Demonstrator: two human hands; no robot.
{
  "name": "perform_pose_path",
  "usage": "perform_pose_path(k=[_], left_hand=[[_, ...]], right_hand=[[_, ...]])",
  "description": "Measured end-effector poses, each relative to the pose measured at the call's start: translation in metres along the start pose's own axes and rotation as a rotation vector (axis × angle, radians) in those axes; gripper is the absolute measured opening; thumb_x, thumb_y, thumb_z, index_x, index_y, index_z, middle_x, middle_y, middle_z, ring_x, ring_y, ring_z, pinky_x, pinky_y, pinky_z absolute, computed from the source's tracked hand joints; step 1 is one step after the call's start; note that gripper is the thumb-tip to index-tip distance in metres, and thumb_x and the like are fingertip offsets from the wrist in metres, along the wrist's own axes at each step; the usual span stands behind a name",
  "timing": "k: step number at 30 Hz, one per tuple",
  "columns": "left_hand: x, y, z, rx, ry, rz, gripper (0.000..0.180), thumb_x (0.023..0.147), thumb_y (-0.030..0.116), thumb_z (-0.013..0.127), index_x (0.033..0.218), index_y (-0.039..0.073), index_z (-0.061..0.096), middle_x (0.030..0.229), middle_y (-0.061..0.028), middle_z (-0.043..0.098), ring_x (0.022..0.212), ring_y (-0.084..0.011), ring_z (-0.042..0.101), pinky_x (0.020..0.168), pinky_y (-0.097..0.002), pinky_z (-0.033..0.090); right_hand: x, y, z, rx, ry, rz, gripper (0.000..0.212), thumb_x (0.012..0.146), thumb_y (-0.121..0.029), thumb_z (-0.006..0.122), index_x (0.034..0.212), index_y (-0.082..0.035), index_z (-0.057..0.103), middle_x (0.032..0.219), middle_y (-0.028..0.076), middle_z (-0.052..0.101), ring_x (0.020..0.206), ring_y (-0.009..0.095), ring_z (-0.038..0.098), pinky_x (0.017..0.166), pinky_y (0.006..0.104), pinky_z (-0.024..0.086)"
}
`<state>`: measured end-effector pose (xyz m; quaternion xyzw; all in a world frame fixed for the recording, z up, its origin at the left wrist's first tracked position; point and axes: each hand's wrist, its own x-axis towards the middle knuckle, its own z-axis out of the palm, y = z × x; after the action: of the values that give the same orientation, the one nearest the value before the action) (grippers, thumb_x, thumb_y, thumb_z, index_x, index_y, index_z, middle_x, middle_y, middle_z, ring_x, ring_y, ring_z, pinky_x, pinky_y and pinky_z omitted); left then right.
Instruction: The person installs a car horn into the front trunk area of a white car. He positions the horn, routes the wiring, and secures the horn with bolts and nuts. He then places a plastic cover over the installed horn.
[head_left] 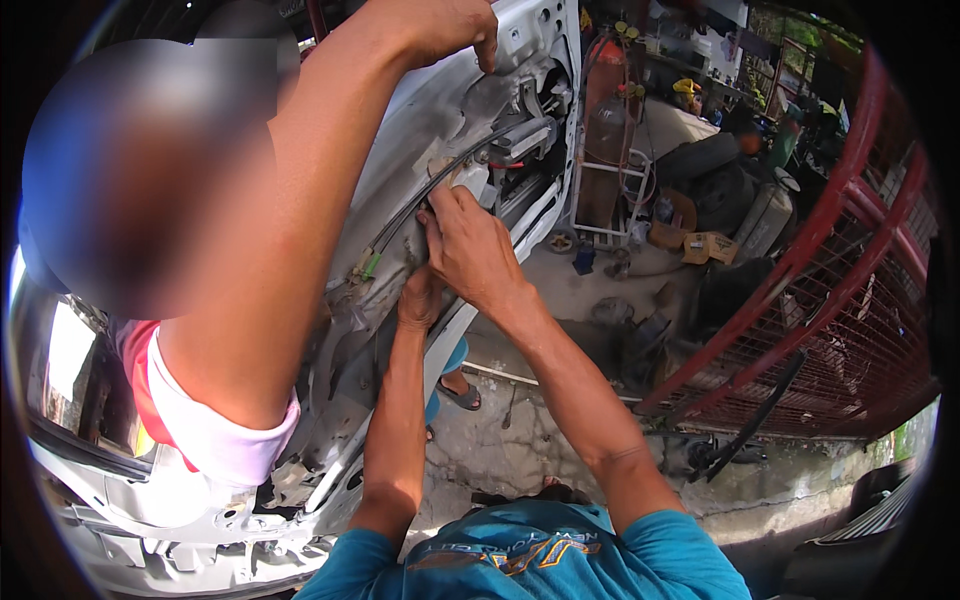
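A silver-grey car door (395, 110), its inner metal bare, stands upright in front of me. Black cables (430, 183) arc over its inner side, with a green clip (372, 265) near their lower left end. My right hand (470, 245) is closed beside the cables, fingertips pinched together on something I cannot make out. Just below it, my left hand (420, 300) is against the door panel. Its fingers are mostly hidden. A co-worker's hand (450, 30) rests at the upper part of the door, the arm crossing on my left.
Gas cylinders (603, 110) stand in a white frame (610, 190) beyond the door. Tyres (720, 190) and cardboard boxes (710, 248) lie at the back right. A red metal mesh gate (800, 260) curves along the right. Someone's sandalled foot (460, 395) shows below the door.
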<state>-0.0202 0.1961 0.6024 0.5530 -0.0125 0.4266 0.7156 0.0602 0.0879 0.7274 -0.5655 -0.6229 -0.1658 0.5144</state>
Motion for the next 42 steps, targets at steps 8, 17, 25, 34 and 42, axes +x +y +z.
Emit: perform_pose_path(k=[8,17,25,34,42], left_hand=[[0.003,0.002,0.005,-0.068,0.065,0.046,0.082,0.091,0.037,0.059,0.156,0.008,0.017,0.156,-0.0046,0.028,0.145,-0.0170,0.028,0.118,-0.0325,0.023],[0.003,0.002,0.004,-0.075,0.081,0.047,0.077,0.091,0.035,0.060,0.152,0.007,0.023,0.151,-0.0053,0.034,0.141,-0.0171,0.032,0.116,-0.0327,0.026],[0.000,0.004,0.001,-0.081,0.108,0.042,0.072,0.091,0.033,0.060,0.149,0.007,0.027,0.146,-0.0058,0.039,0.137,-0.0172,0.036,0.115,-0.0330,0.028],[0.002,0.007,-0.007,-0.067,0.169,0.063,0.066,0.090,0.031,0.061,0.145,0.007,0.033,0.141,-0.0065,0.044,0.134,-0.0173,0.041,0.113,-0.0332,0.031],[0.012,0.000,-0.020,0.006,0.227,0.155,0.062,0.090,0.029,0.061,0.142,0.006,0.038,0.136,-0.0071,0.049,0.130,-0.0174,0.045,0.112,-0.0334,0.034]], right_hand=[[0.004,0.000,0.000,0.013,-0.077,0.128,0.019,0.096,-0.018,0.058,0.099,0.001,0.053,0.090,0.024,0.062,0.080,0.046,0.063,0.067,0.0530,0.051],[0.008,0.001,0.004,-0.017,-0.048,0.142,0.024,0.098,-0.022,0.054,0.098,0.002,0.052,0.090,0.024,0.063,0.074,0.045,0.065,0.062,0.0529,0.053],[0.008,-0.002,0.000,-0.082,-0.138,0.113,0.024,0.097,-0.022,0.054,0.098,0.003,0.052,0.090,0.025,0.063,0.072,0.045,0.066,0.062,0.0520,0.054],[0.008,0.007,-0.001,0.036,-0.054,0.052,0.030,0.096,-0.026,0.054,0.090,0.003,0.057,0.075,0.024,0.066,0.066,0.046,0.066,0.060,0.0514,0.054],[0.016,0.026,0.004,0.224,-0.152,-0.004,0.029,0.095,-0.024,0.056,0.087,0.004,0.056,0.070,0.023,0.065,0.060,0.041,0.067,0.056,0.0479,0.055]])
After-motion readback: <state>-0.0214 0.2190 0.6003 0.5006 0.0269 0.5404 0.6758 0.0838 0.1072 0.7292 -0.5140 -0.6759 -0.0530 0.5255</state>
